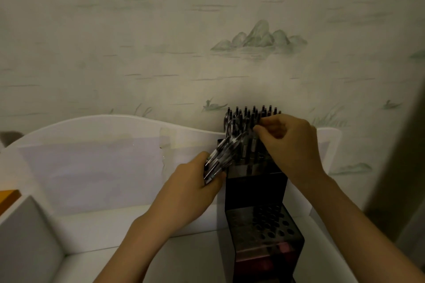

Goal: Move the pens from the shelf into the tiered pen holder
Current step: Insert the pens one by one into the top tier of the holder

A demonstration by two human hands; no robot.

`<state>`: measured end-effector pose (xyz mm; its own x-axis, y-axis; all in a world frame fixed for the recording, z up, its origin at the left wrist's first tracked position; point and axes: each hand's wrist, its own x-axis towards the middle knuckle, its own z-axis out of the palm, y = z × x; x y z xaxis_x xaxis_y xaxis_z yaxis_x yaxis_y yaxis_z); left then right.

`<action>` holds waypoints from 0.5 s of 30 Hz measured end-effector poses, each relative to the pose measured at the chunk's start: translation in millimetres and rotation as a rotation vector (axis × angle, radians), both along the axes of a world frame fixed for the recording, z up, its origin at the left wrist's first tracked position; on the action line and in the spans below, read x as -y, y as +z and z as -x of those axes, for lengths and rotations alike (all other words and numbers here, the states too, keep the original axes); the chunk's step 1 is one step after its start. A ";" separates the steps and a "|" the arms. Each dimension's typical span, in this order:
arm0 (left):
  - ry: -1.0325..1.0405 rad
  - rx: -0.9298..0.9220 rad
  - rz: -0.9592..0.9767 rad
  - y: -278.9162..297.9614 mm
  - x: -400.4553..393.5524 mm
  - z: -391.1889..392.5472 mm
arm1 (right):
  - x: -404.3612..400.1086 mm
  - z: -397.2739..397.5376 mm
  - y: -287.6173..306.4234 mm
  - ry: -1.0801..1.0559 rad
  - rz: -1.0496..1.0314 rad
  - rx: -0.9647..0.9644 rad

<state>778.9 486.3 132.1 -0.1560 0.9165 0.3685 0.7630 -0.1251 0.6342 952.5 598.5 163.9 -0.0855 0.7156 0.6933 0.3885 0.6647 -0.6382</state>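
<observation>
While your left hand point(197, 181) grips a spare bundle of pens point(220, 156) at frame centre as a feed, your right hand point(287, 142) pinches one pen, seating it in the tiered pen holder point(257, 190) top tier, already crowded.

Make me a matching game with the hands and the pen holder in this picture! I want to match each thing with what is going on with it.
Things:
1. left hand
2. right hand
3. top tier of the pen holder
4. lower front tier of the pen holder

States:
A. full of upright pens
B. grips a bundle of pens
C. shows many open holes
D. pinches at one pen among the standing ones

Pairs: 1-B, 2-D, 3-A, 4-C
</observation>
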 end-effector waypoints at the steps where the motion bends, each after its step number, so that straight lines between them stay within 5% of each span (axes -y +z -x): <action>1: -0.004 0.005 -0.005 1.2 -0.3 -0.9 | 0.9 1.6 -2.6 0.001 0.011 0.010; 12: -0.035 0.005 0.001 1.7 -6.1 -7.4 | 19.3 -14.5 -6.0 0.025 -0.036 -0.057; 15: -0.051 -0.010 -0.002 2.1 -9.3 -9.5 | 33.2 -21.9 -7.2 0.223 0.103 -0.131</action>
<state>788.4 495.7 134.2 -0.1051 0.9223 0.3719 0.7621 -0.1656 0.6259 974.4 565.3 156.7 -0.1630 0.7563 0.6336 0.1499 0.6537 -0.7418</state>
